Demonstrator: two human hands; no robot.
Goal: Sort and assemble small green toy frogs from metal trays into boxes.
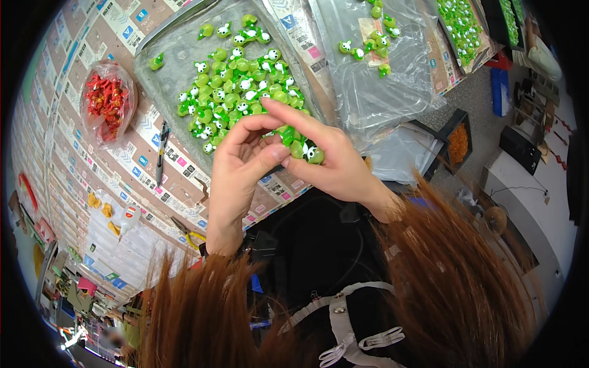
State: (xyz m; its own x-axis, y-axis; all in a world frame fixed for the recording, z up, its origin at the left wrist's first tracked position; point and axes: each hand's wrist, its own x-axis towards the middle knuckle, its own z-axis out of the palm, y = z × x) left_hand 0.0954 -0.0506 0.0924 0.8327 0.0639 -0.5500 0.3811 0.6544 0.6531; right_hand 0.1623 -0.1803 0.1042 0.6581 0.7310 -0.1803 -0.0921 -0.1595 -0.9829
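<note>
We pinch a small green figure [314,154] in our right hand [334,161], fingers closed on it, just below the metal tray [169,52]. Our left hand [240,161] touches it from the left, fingers curled; whether it grips, we cannot tell.

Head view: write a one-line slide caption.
Both hands, left hand and right hand, pinch small green frog-like figurines over a grey tray of them.

Label-papered worktable [92,92] beside grey floor [472,98]
</note>
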